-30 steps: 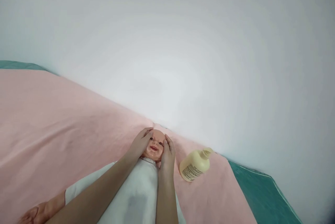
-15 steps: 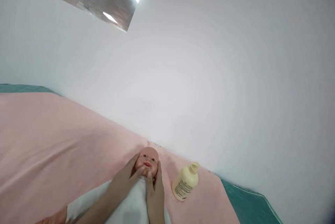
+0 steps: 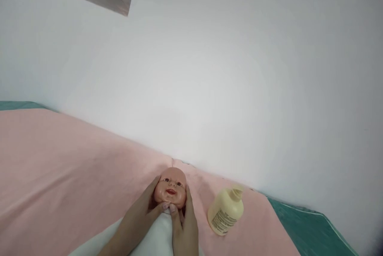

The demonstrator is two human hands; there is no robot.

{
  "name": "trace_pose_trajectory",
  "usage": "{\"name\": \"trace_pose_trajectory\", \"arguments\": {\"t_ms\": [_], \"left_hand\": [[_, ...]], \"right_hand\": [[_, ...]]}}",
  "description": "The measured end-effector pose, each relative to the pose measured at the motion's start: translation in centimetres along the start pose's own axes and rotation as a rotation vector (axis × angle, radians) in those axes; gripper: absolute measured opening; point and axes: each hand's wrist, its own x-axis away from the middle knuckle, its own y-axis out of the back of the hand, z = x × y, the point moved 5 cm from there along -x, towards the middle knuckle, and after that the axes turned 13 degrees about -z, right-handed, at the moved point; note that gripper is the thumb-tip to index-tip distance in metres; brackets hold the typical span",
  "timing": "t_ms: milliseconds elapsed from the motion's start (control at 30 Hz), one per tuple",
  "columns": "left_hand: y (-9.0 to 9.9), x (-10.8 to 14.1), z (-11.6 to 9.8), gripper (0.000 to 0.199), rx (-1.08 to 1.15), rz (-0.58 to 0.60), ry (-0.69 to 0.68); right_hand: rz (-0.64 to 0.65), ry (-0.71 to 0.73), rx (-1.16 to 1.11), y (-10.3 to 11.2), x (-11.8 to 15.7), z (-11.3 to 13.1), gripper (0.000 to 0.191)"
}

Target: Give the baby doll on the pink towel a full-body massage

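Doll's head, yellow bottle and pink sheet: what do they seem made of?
Doll's head: probably vinyl or hard plastic; its smooth skin carries a faint sheen. Yellow bottle: likely plastic, satin-looking, with smooth, rounded shoulders. Pink sheet: apparently cloth, matte, with soft creases; fibre unclear.

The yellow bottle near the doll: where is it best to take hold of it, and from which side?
The yellow bottle is probably best held around its body, coming from the picture's lower right. The rounded body is broader than the narrow neck, and the wall is behind it, while the doll lies on its left.
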Motion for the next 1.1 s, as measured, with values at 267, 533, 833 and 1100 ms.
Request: {"name": "trace_pose_trajectory", "arguments": {"t_ms": [267,533,833,1100], "left_hand": [[0.1,0.1,0.5,0.075,-0.016,0.058,0.020],[0.2,0.1,-0.1,0.060,-0.152,0.051,-0.049],[0.1,0.7,-0.7,0.070,-0.066,0.064,-0.004],[0.1,0.7,-1.0,0.075,-0.032,0.091,0.017]], "right_hand": [[0.065,-0.011,0.118,0.3,-0.2,0.9,0.068],[0.071,-0.034,0.150,0.4,0.0,1.2,0.068],[0.118,-0.099,0.171,0.3,0.4,1.5,0.078],[0.067,-0.069,0.159,0.2,0.4,1.5,0.073]]}}
